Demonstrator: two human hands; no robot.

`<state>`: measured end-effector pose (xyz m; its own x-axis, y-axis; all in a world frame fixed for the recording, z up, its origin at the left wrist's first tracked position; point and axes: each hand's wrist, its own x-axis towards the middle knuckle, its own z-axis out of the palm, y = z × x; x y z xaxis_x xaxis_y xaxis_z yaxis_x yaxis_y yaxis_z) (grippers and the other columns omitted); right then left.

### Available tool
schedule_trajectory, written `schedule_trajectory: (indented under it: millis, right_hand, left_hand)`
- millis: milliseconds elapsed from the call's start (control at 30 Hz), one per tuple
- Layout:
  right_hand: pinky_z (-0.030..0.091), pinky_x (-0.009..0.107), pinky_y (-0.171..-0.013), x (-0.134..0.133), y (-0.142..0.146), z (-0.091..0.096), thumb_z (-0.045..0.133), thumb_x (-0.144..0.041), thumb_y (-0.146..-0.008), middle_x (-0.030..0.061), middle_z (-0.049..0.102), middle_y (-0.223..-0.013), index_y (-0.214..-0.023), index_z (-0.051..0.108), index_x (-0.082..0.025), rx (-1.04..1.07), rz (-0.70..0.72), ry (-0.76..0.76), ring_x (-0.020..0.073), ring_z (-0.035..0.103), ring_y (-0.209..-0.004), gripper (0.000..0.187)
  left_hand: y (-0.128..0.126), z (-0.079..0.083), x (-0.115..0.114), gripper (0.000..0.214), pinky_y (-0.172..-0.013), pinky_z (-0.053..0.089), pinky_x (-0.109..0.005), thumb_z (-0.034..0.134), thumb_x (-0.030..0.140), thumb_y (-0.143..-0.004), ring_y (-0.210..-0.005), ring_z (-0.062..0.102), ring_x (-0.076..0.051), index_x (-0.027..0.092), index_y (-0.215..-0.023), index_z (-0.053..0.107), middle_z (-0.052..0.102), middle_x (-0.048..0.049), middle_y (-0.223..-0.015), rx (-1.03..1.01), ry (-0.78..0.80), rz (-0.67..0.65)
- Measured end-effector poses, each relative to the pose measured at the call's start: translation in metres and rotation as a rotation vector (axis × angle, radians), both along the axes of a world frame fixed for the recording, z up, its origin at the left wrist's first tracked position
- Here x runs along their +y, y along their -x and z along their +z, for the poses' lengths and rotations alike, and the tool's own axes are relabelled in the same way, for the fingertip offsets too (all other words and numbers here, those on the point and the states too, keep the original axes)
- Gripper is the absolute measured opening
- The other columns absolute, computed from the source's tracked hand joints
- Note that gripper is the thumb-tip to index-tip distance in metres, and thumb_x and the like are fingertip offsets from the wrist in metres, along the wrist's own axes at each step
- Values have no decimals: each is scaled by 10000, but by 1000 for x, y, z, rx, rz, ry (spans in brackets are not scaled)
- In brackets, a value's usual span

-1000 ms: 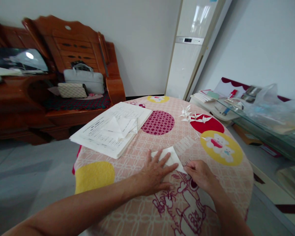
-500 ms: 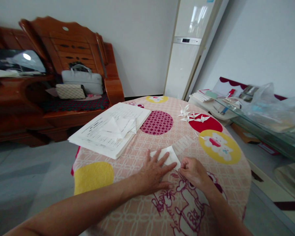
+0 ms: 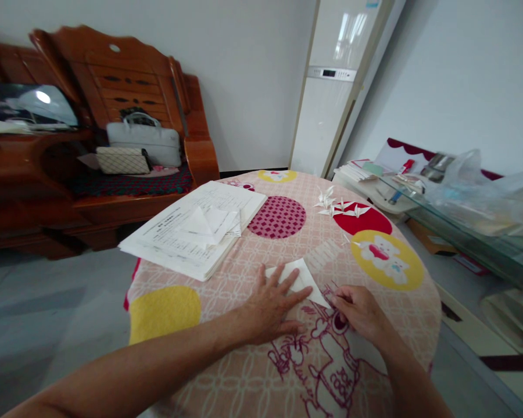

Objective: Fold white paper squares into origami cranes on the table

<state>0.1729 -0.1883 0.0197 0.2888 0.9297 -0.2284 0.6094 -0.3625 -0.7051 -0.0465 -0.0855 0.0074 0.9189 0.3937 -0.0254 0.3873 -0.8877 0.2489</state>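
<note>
A folded white sheet of paper (image 3: 302, 277) lies on the round table's pink patterned cloth (image 3: 244, 278). My left hand (image 3: 273, 306) rests flat on it with fingers spread, pinning its left part down. My right hand (image 3: 361, 313) sits at the paper's right corner with its fingers drawn together, pressing along the fold edge. Both forearms reach in from the bottom of the view.
A thick stack of printed sheets (image 3: 187, 232) with smaller folded papers on top lies at the table's left. Several small white paper cranes (image 3: 337, 204) sit at the far right. A wooden bench with bags (image 3: 143, 142), a tall white cabinet unit (image 3: 331, 87) and a cluttered glass table (image 3: 462, 209) surround the table.
My right hand slid left along the paper's edge toward my left hand, then back right to the corner. My left hand stayed flat on the paper.
</note>
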Motion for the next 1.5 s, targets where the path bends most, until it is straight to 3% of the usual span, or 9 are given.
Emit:
schedule_trajectory:
  millis: [233, 433, 567, 667, 733, 833, 1100, 1300, 1500]
  right_hand:
    - [309, 206, -382, 14, 13, -1, 626, -318, -733, -15, 572, -467, -596, 560, -175, -17, 21, -23, 123, 521, -392, 209]
    - [356, 203, -381, 27, 11, 1, 634, -273, -676, -18, 598, -456, -609, 558, -180, 292, -16, -125, 119, 525, -384, 137]
    - [500, 250, -522, 48, 4, 14, 712, -279, -622, 31, 694, -588, -671, 597, -165, 512, -100, -316, 165, 643, -536, 169]
    - [539, 283, -564, 63, 2, 25, 754, -301, -621, 48, 712, -614, -707, 618, -157, 636, -90, -373, 180, 663, -556, 216]
    - [541, 281, -552, 72, 5, 27, 782, -296, -609, 45, 708, -597, -710, 628, -153, 681, -108, -428, 172, 653, -528, 233]
    - [548, 290, -551, 80, 15, 21, 808, -298, -605, 28, 703, -589, -765, 662, -156, 780, -185, -544, 172, 650, -521, 260]
    - [533, 277, -544, 84, 40, 4, 753, -378, -709, 43, 697, -631, -689, 692, -141, 753, -193, -583, 158, 631, -531, 245]
    - [510, 263, -548, 82, 47, 4, 730, -366, -721, 21, 673, -596, -655, 677, -160, 730, -162, -570, 147, 611, -526, 223]
    - [486, 267, -523, 82, 52, 2, 719, -378, -709, 14, 647, -553, -602, 657, -167, 702, -174, -574, 144, 580, -486, 244]
  left_hand:
    - [3, -7, 1, 789, -1003, -13, -769, 477, 688, -814, -1424, 24, -459, 403, -1487, 177, 133, -99, -1588, -55, 9, -11]
    - [0, -5, 14, 785, -1111, 64, -655, 546, 565, -842, -1435, 175, -358, 275, -1499, 229, 233, -144, -1558, -185, 136, 122]
    - [-4, 2, 49, 862, -1103, 305, -484, 715, 420, -732, -1325, 414, -323, 164, -1461, 334, 439, -183, -1442, -575, 413, 324]
    - [-7, 16, 70, 798, -808, 510, -364, 749, 376, -692, -950, 657, -272, 135, -1388, 442, 690, -137, -1100, -768, 826, 365]
    - [-9, 25, 76, 627, -659, 496, -279, 771, 346, -665, -771, 669, -221, 101, -1217, 602, 722, -109, -940, -812, 1071, 356]
    - [-13, 31, 74, 452, -599, 466, -240, 815, 293, -602, -675, 650, -178, 89, -990, 700, 726, -93, -872, -911, 1253, 393]
    - [-22, 12, 64, 395, -610, 483, -252, 835, 274, -580, -658, 652, -174, 105, -917, 715, 736, -81, -853, -1090, 1393, 405]
    - [-22, 13, 57, 454, -608, 493, -265, 867, 255, -506, -632, 647, -176, 98, -907, 722, 739, -85, -834, -1101, 1438, 436]
    - [-19, 12, 55, 328, -547, 474, -258, 835, 258, -569, -558, 630, -166, 75, -821, 731, 727, -92, -731, -1050, 1514, 431]
